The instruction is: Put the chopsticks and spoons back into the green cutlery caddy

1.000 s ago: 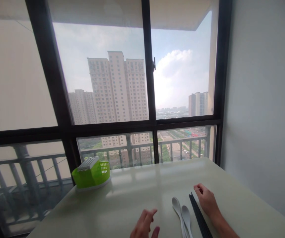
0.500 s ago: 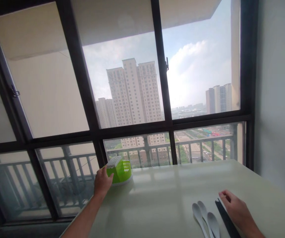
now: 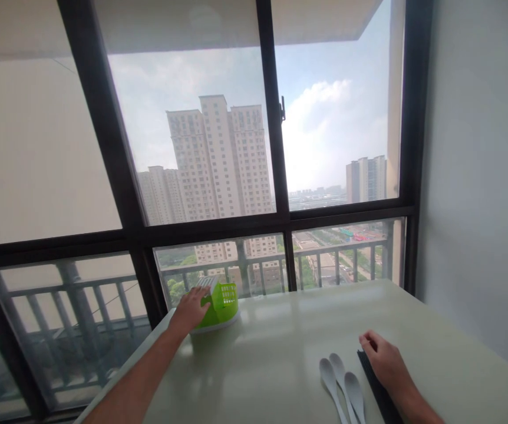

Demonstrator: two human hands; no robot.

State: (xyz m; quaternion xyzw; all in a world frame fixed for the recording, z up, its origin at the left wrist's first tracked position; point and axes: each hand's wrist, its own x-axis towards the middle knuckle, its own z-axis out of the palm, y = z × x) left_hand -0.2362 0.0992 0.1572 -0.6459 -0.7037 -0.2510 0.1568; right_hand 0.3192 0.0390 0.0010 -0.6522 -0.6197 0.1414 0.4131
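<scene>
On the table's far left corner stands a green plastic utensil caddy (image 3: 221,312) with a slotted white top and a pierced side basket. My left hand (image 3: 192,306) reaches over its left side, with fingers on the white top and thumb against the green front. At the right, my right hand (image 3: 384,356) rests on the table with its fingers curled in, and nothing shows in them. Several dark chopsticks (image 3: 374,380) lie beside and partly under that hand. Just left of the chopsticks lie three light grey spoons (image 3: 353,391), bowls pointing away from me.
The pale, glossy table (image 3: 276,347) reaches up to a large dark-framed window (image 3: 210,227). A railing and tall buildings show through the glass. A plain wall (image 3: 479,176) borders the right side.
The view has turned a little to the right. The caddy has shifted right relative to the window frame, with my left hand on it. My right hand stays by the chopsticks.
</scene>
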